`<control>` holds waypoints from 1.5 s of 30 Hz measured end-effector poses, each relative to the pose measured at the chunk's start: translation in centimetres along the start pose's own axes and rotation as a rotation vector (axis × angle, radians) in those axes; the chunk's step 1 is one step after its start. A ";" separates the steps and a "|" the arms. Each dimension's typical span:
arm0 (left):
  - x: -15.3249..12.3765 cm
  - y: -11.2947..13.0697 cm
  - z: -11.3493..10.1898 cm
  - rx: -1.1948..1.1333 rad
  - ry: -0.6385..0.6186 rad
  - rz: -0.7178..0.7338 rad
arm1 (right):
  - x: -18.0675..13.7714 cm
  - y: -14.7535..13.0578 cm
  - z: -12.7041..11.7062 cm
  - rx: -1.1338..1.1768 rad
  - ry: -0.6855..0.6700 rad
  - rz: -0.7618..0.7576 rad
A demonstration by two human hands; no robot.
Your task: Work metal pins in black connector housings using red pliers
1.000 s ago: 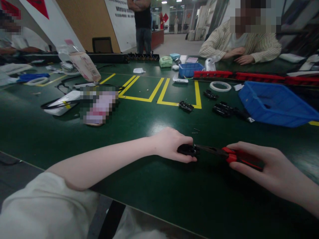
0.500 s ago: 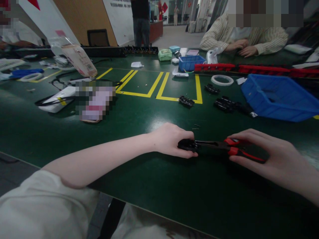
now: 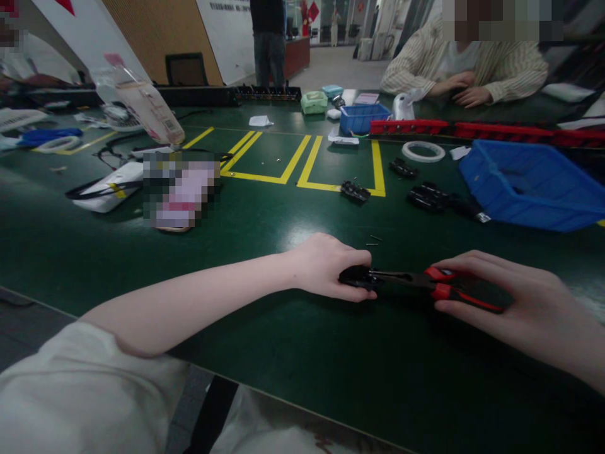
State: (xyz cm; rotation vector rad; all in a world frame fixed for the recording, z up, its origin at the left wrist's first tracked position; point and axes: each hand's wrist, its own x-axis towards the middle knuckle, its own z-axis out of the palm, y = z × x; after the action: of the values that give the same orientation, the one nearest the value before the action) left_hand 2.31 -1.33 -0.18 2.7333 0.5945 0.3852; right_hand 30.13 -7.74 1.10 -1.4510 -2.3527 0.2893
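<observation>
Your left hand (image 3: 331, 268) clamps small black plastic part (image 3: 357, 276) on green desk (image 3: 265, 239) | right hand (image 3: 510, 302) grips red-handled pliers (image 3: 425, 287), long axis left-right, tips touching part.

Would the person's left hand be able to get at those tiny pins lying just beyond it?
Probably yes: the pins lie on bare table just past the left hand, nothing between, but that hand grips a small black part.

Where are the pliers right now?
The pliers lie low on the green table, handles in the right hand, tips at the black part under the left hand.
</observation>
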 end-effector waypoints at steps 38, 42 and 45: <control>0.1 -0.5 0.0 -0.039 -0.070 -0.009 | -0.2 1.1 1.0 -0.235 0.161 -0.380; 0.0 -0.7 0.1 -0.046 -0.069 0.023 | 0.0 1.0 1.1 -0.300 0.181 -0.423; 0.0 -0.7 0.1 -0.033 -0.071 0.027 | 0.0 1.1 1.3 -0.279 0.181 -0.412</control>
State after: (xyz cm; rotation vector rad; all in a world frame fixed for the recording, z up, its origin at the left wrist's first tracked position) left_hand 2.05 -0.76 -0.55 2.7137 0.5287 0.3002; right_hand 30.51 -7.19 -0.50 -1.0077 -2.5349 -0.2756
